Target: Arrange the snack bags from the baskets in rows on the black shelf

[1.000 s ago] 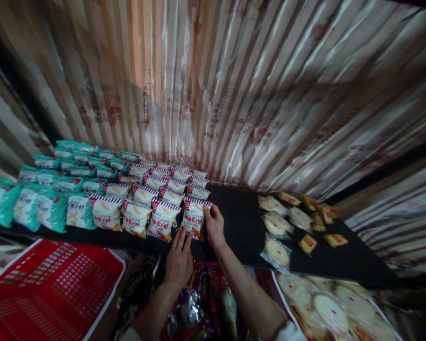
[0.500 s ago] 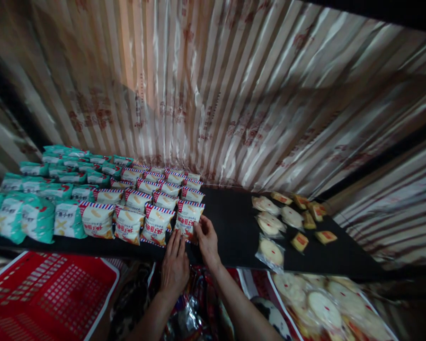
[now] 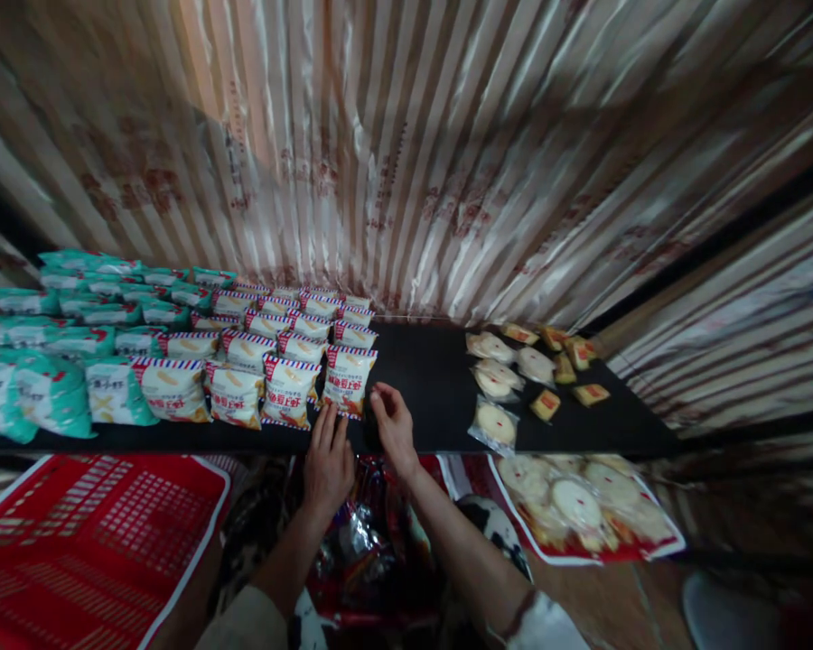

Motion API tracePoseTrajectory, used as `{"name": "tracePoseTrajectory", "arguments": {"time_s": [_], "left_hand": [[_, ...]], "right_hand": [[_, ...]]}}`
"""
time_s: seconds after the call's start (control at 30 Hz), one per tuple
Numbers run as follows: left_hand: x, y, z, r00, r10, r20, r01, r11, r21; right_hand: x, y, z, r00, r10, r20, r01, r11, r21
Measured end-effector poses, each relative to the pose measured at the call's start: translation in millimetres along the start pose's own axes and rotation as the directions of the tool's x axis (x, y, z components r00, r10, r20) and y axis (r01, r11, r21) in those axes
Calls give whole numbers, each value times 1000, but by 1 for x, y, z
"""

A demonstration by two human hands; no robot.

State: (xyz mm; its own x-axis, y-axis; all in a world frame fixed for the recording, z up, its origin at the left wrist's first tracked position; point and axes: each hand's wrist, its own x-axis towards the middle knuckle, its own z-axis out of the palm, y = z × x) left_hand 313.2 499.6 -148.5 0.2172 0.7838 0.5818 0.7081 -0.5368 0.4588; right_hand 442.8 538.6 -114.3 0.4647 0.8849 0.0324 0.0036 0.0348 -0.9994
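Black shelf [image 3: 416,388] is spanning the view; red basket [image 3: 54,542] is sitting below, left. Right hand [image 3: 394,429] is hovering, loosely bent, grasping nothing. Left hand [image 3: 329,465], unclenched, is touching the lower edge of the white packet [image 3: 349,375] standing at the front row's right end.

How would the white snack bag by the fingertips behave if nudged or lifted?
The white snack bag looks puffed, so it's probably light for its size. Soft-sided, it would likely give when squeezed. Standing on the black shelf, it might tip if pushed.

Open shelf [image 3: 426,379] separates white bags [image 3: 288,390] (a tight barrier) from round packets [image 3: 494,424].
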Motion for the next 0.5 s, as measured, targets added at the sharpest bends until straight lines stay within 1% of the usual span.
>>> {"name": "tracePoseTrajectory", "arguments": {"time_s": [0.07, 0.13, 0.17, 0.2, 0.23, 0.27, 0.3, 0.33, 0.37, 0.4, 0.43, 0.47, 0.5], "left_hand": [[-7, 6, -4, 998, 54, 12, -54, 997, -49], [-17, 14, -6, 992, 117, 38, -112, 988, -104], [-23, 19, -7, 987, 149, 53, -141, 981, -134], [-29, 24, -7, 982, 178, 70, -164, 973, -164], [-35, 31, -6, 976, 195, 94, -174, 966, -193], [-41, 37, -4, 972, 196, 131, -165, 962, -216], [-48, 45, -2, 966, 181, 183, -136, 962, -235], [-55, 53, 1, 956, 143, 254, -80, 967, -243], [-62, 61, 4, 934, 93, 344, -8, 970, -243], [-69, 69, 8, 896, 38, 442, 78, 967, -242], [-76, 76, 12, 839, 0, 544, 160, 956, -247], [-83, 84, 16, 779, -41, 626, 243, 940, -241], [-89, 90, 20, 723, -76, 686, 311, 923, -225]], "right_hand": [[-16, -1, -19, 999, -1, -45, 0, 1000, -28], [-36, 3, -43, 998, 7, -62, -11, 997, -72], [-47, 7, -57, 998, 12, -63, -20, 993, -118], [-57, 12, -72, 998, 18, -56, -29, 980, -199], [-67, 18, -87, 999, 17, -46, -31, 949, -315], [-76, 25, -101, 999, 19, -30, -30, 894, -446], [-84, 33, -114, 999, 40, 14, -25, 818, -575], [-91, 40, -125, 992, 84, 91, 1, 728, -685], [-96, 46, -134, 975, 153, 160, 30, 623, -781], [-101, 52, -141, 947, 242, 210, 58, 517, -854], [-104, 57, -145, 914, 325, 244, 88, 428, -899], [-107, 61, -147, 883, 391, 258, 109, 364, -925], [-109, 65, -148, 861, 437, 260, 119, 325, -938]]}}
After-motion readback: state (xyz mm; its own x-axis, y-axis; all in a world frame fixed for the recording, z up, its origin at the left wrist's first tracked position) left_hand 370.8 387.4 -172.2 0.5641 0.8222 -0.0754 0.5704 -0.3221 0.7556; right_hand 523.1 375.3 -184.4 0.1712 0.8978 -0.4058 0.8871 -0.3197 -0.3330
